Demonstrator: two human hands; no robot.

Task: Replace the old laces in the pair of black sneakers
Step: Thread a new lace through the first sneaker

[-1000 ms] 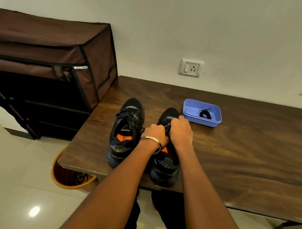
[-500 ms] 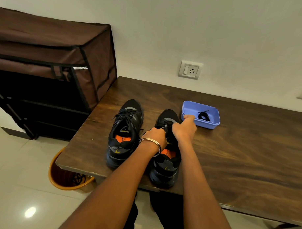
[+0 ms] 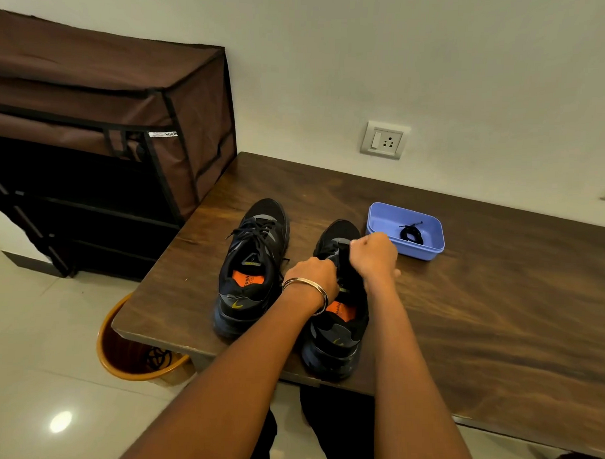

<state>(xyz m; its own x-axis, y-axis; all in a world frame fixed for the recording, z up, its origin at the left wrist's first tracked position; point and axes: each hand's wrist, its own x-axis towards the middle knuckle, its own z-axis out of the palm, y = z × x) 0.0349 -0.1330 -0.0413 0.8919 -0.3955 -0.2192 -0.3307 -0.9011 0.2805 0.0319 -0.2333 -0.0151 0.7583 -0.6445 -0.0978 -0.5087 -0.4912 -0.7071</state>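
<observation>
Head view: my left hand [image 3: 315, 276] and right hand [image 3: 372, 254] curl on the right black sneaker's [image 3: 336, 306] lacing; left black sneaker [image 3: 253, 262] at 11 o'clock looks laced; coiled black lace [image 3: 410, 233] waits in the blue plastic tray [image 3: 384, 215].

Left sneaker [image 3: 253, 262]: black upper, grey panels, black laces, orange insole with dark print, small yellow-gold mark at the heel. Right sneaker [image 3: 335, 319]: same black and grey, orange insole, yellow-gold heel mark. Table [image 3: 479, 321]: dark brown, streaked wood grain. Tray [image 3: 405, 229] near the table's far edge: pale blue-violet, holding a black lace bundle [image 3: 410, 233]. Bangle [image 3: 307, 291] on the left wrist: silver. Bin [image 3: 135, 354] below the table's left front corner: orange-yellow rim, brown inside. Shoe rack cover [image 3: 93, 84]: brown fabric, black trim, small white label. Wall [image 3: 403, 61]: off-white. Socket plate [image 3: 383, 140]: white-grey. Floor [image 3: 32, 357]: glossy cream tiles.
</observation>
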